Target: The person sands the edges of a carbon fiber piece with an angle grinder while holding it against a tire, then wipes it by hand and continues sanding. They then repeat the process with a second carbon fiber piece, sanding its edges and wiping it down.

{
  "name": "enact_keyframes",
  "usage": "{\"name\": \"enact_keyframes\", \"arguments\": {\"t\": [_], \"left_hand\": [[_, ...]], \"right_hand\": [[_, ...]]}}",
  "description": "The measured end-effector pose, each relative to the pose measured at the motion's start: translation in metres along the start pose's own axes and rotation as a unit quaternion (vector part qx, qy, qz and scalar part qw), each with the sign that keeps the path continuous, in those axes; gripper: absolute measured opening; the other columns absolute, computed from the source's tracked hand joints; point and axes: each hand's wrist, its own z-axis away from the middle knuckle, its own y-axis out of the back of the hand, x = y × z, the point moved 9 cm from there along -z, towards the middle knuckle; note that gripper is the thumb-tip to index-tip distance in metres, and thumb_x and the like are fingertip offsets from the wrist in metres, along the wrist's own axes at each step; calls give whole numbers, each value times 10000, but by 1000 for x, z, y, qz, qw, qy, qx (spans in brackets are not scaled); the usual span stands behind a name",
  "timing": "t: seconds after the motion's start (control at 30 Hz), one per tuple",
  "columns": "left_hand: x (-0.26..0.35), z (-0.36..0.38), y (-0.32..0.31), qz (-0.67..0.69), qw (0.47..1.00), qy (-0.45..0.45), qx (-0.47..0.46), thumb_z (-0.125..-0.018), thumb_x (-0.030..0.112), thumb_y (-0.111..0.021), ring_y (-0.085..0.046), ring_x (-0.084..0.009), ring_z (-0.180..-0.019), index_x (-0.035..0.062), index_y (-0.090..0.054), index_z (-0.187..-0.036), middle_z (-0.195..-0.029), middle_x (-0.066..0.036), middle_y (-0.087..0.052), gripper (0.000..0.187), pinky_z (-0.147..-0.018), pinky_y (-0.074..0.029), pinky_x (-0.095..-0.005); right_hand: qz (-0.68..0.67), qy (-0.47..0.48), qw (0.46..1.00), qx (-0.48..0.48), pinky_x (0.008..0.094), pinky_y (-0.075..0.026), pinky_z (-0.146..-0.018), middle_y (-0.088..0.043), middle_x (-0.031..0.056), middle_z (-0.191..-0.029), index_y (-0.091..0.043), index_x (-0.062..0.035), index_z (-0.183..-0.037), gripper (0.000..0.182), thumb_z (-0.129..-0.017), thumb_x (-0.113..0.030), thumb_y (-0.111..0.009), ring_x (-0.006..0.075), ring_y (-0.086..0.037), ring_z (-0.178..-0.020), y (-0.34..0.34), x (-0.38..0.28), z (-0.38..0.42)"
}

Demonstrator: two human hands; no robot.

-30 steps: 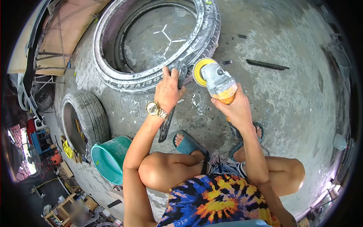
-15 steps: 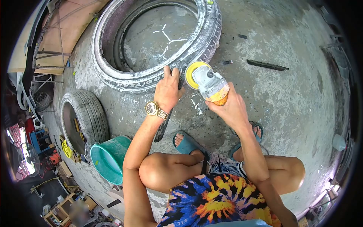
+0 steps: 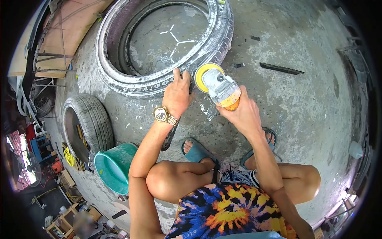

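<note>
My right hand (image 3: 242, 113) is wrapped around an angle grinder (image 3: 223, 88) with a grey head and orange body. The grinder's yellow disc (image 3: 203, 78) is at a black rubber strip (image 3: 168, 137) by the outer edge of a large tire (image 3: 119, 85). My left hand (image 3: 178, 93), with a gold watch on the wrist, grips that strip; two fingertips rest on the tire's sidewall. The strip runs beneath the palm and hangs down toward my feet. Whether the disc touches the strip or the tire is hard to make out. White dust coats the tire.
A second tire (image 3: 89, 123) stands at the left, near a green bucket (image 3: 113, 163). On the concrete floor at the right lie a long dark strip (image 3: 281, 68) and small black scraps (image 3: 239, 65). A wooden panel (image 3: 79, 24) leans at the upper left. Shelves with clutter fill the lower left.
The grinder has shifted very slightly upward. Both hands otherwise keep nearly the same places, and the tire has not visibly moved.
</note>
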Motion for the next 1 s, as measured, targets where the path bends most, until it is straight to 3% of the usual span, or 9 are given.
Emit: {"name": "enact_keyframes", "arguments": {"t": [0.27,0.37,0.67,0.73,1.0], "left_hand": [[-3,-1,-1,3,1000,15,-13,-682,107,-779,-626,-420,-746,31,-415,-1053,-1082,-226,-447,526,-641,-544,-466],[-1,-1,-1,-22,1000,6,-17,-698,117,-794,-654,-378,-732,35,-420,-1049,-1098,-209,-452,520,-618,-564,-427],[2,-1,2,-30,999,-1,-19,-694,113,-797,-655,-365,-757,39,-420,-1038,-1101,-198,-450,516,-624,-564,-416],[1,0,2,-36,999,1,-18,-693,113,-798,-656,-360,-757,41,-421,-1038,-1099,-194,-451,516,-625,-565,-413],[2,1,1,-45,999,-11,-9,-697,121,-798,-657,-349,-745,44,-424,-1048,-1103,-188,-452,518,-623,-564,-409]], "right_hand": [[-12,-2,999,36,454,-534,-731,-688,236,-890,-494,6,-1028,549,-747,-373,-774,408,-673,-853,19,1,1],[-18,-8,1000,12,451,-530,-742,-686,237,-901,-496,11,-1029,550,-748,-371,-774,403,-672,-871,15,-1,4],[-23,1,1000,-11,454,-522,-749,-683,239,-911,-505,12,-1039,560,-739,-370,-784,403,-671,-874,5,-7,-7],[-33,-20,999,-21,426,-507,-782,-692,205,-962,-520,-2,-1049,547,-705,-311,-813,379,-668,-928,6,-6,-3],[-16,7,1000,-10,457,-524,-753,-687,236,-903,-509,7,-1049,558,-736,-362,-786,402,-673,-873,5,-5,-13]]}}
